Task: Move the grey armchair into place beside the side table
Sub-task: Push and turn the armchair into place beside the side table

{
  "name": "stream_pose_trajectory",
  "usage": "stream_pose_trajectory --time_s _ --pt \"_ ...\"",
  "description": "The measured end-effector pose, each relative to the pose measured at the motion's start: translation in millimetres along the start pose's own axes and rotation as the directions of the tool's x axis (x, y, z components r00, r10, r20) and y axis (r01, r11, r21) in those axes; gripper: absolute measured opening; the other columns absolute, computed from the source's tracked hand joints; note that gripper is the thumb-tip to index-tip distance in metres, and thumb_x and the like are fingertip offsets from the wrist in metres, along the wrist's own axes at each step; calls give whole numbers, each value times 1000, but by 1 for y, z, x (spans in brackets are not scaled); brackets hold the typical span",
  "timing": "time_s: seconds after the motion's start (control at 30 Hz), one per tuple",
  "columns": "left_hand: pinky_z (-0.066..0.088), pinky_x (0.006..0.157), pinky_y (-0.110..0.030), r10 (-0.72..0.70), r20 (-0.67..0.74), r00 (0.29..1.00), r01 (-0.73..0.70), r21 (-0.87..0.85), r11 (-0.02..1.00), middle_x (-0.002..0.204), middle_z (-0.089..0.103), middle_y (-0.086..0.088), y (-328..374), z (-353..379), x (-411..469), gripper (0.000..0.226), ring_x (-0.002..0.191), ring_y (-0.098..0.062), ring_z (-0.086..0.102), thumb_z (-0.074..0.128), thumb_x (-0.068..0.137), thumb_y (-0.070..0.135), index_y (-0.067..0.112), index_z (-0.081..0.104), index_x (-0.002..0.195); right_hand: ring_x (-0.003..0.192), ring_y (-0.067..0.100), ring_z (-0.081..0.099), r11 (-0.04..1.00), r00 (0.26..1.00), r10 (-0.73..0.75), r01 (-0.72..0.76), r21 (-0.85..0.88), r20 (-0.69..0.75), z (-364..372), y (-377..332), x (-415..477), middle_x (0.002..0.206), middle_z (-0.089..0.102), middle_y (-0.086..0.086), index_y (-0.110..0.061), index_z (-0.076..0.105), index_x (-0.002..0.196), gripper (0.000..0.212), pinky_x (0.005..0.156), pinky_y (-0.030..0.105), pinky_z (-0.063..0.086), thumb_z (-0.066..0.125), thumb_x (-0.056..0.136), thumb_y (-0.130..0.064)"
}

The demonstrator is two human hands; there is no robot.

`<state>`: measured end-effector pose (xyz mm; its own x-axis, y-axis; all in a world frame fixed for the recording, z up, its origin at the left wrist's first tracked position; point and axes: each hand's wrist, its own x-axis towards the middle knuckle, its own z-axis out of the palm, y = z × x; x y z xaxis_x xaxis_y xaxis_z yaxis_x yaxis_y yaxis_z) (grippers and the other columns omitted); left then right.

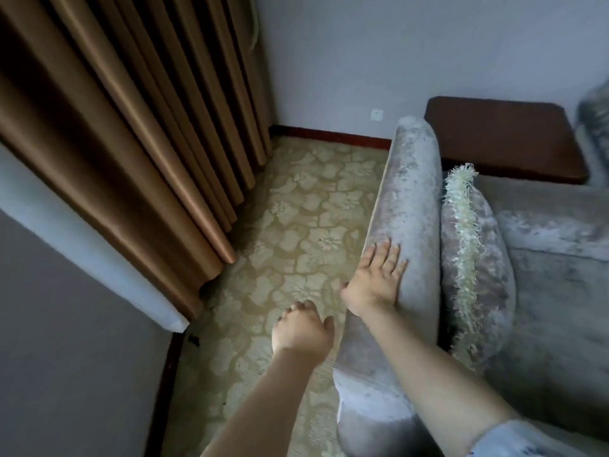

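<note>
The right grip (372,285) is laid flat, fingers straight and spread, on the near arm of the grey armchair (408,192); nothing is clasped. The left grip (301,334) is held just to its left over the patterned carpet (296,209), loosely curled and empty. To the right, a fringed cushion (478,258) is propped in the seat. Beyond the arm's far end, the dark side table (504,136) is seen just beside the armchair.

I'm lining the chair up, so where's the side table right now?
In the head view, the dark side table sits upper right by the wall, just beyond the grey armchair.
</note>
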<state>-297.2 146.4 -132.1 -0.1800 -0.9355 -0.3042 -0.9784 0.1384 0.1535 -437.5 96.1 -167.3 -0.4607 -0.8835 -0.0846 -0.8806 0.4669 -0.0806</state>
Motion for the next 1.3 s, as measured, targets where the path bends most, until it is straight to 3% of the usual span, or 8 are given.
stream_pose_trajectory --time_s 0.3,0.47,0.57,0.67,0.77,0.97,1.17,1.3 --pt "41 87 -41 340 -10 940 -335 142 931 128 47 -11 7 -54 117 47 111 -30 49 29 94 44 11 40 126 137 43 -21 998 1000 -17 17 -54 4 10 2 4 151 -17 26 -3 -8 145 103 110 58 -9 46 77 -59" --pt "37 96 -41 601 65 796 -592 288 753 136 42 -12 23 -80 180 56 123 -29 41 29 94 47 11 32 138 140 40 -12 999 999 36 -35 -28 21 2 0 6 153 -12 24 -1 -5 145 86 114 55 -2 25 86 -55" --pt "39 95 -40 580 59 813 -577 221 786 139 40 -13 37 -95 220 56 124 -30 41 30 95 47 11 32 137 141 39 -13 989 988 145 -147 24 59 -2 -11 18 152 -15 25 5 -11 142 84 115 52 4 20 87 -51" --pt "38 96 -41 581 72 810 -582 210 786 142 36 -15 56 -100 255 65 126 -31 39 32 94 47 8 19 144 141 38 -11 973 974 217 -222 62 67 -5 -15 43 151 -18 23 5 -14 141 87 116 49 2 30 88 -49" --pt "34 99 -41 655 74 752 -649 259 716 139 39 -14 72 -101 286 69 124 -30 39 34 93 47 7 15 146 143 35 -2 934 941 338 -339 112 22 -12 -19 86 154 -8 23 3 -7 144 86 115 44 1 36 88 -46" --pt "35 97 -42 831 22 555 -799 290 526 138 41 -11 93 -137 389 68 124 -27 40 38 92 48 10 17 146 143 35 4 867 868 491 -478 142 -76 -31 -43 209 154 1 24 4 1 144 86 116 46 6 42 88 -46" --pt "37 96 -41 850 17 527 -814 297 499 139 41 -11 123 -192 504 63 124 -28 41 35 93 48 12 23 144 143 32 -3 751 761 648 -627 209 -46 -57 -57 308 155 -2 21 2 -7 144 84 115 44 0 36 91 -48" --pt "39 92 -42 847 127 517 -838 274 471 134 45 -10 158 -196 550 58 119 -29 45 36 92 50 15 31 138 143 33 -3 667 689 725 -698 262 -9 -64 -47 366 155 -2 21 3 -4 144 75 116 45 2 32 93 -38"
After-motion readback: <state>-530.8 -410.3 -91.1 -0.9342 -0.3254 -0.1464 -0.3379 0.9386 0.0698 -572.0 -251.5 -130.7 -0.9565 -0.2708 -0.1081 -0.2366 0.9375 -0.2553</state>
